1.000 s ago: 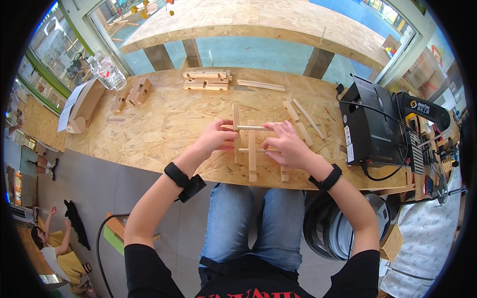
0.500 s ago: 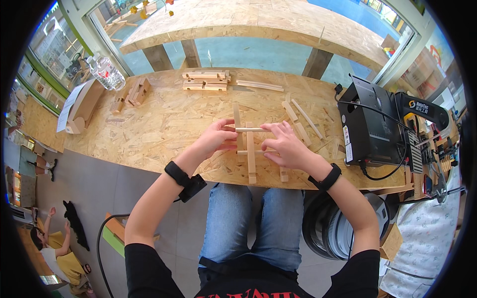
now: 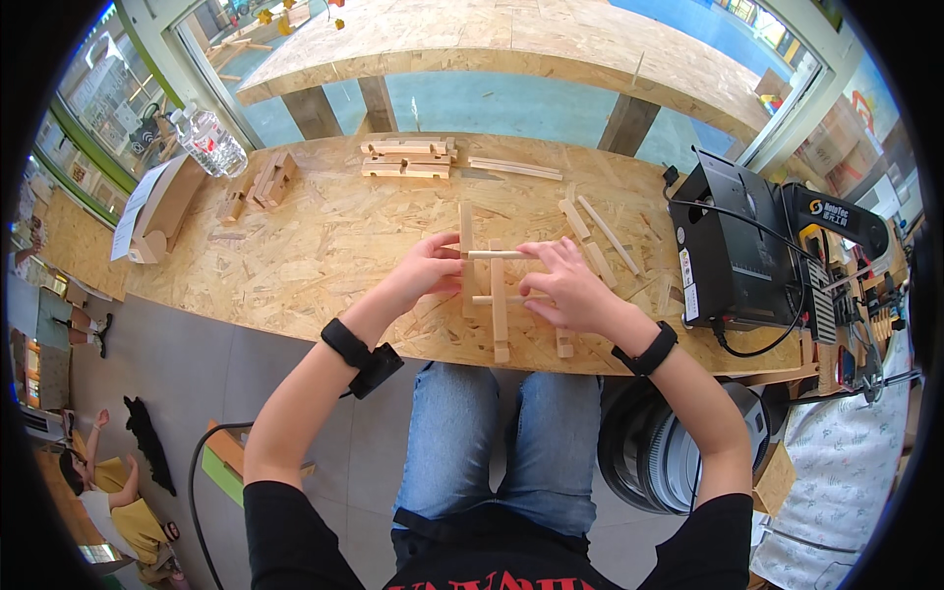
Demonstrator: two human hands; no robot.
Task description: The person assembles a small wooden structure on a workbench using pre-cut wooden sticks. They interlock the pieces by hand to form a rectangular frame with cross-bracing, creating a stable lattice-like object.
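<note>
Just in front of me over the bench is a small frame of pale wooden pieces. Its left bar (image 3: 466,224) stands lengthwise, pinched by the fingers of my left hand (image 3: 433,267). An upper dowel (image 3: 497,255) and a lower dowel (image 3: 484,300) run crosswise, meeting a middle bar (image 3: 500,324). My right hand (image 3: 568,287) has its fingers closed around the right ends of both dowels. Below that hand the end of another bar (image 3: 563,344) shows; the rest of it is hidden.
Notched wooden blocks (image 3: 406,160) and thin sticks (image 3: 514,169) lie at the back. More strips (image 3: 610,236) lie right of the frame. A black machine (image 3: 737,246) stands at the right, a cardboard box (image 3: 167,216) and plastic bottles (image 3: 218,147) at the left.
The frame and my hands have shifted only slightly. The left bar has moved a little left, and the lower dowel's left end sits slightly farther right.
</note>
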